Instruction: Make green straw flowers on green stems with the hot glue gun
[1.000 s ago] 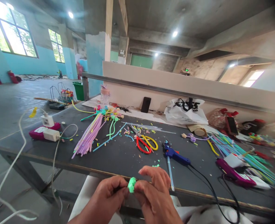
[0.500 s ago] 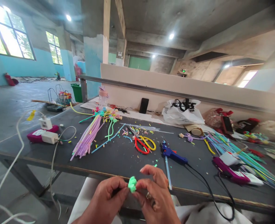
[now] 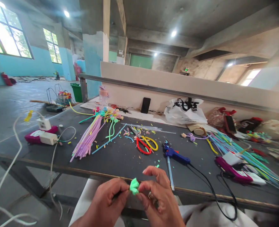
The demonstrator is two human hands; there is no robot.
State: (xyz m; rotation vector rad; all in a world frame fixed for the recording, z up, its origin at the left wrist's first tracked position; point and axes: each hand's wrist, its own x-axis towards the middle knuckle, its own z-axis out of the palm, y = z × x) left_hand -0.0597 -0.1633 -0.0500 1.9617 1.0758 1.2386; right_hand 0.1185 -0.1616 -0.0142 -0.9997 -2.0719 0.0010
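A small bright green fuzzy piece [image 3: 134, 186], bent like a curled pipe cleaner, is held up just in front of the table's near edge. My left hand [image 3: 109, 198] pinches its left side between thumb and forefinger. From the other side, the thumb and forefinger of my right hand [image 3: 158, 195] close on it, with the other fingers raised. Beyond the hands lie scissors [image 3: 144, 145] with one red and one yellow handle. To their right rests a blue hot glue gun [image 3: 177, 156], with a clear glue stick [image 3: 170, 173] beside it.
A bundle of lilac pipe cleaners [image 3: 87, 137] lies at left, near a power strip [image 3: 41, 135]. Another power strip [image 3: 236, 171] and more pipe cleaners [image 3: 231, 145] are at right. A phone [image 3: 145, 105], a bottle [image 3: 103, 98] and a white bag [image 3: 185, 112] stand behind.
The green piece has turned a little between my fingers and now shows a folded, two-lobed shape. Both hands keep their pinch in nearly the same place. The view has shifted slightly.
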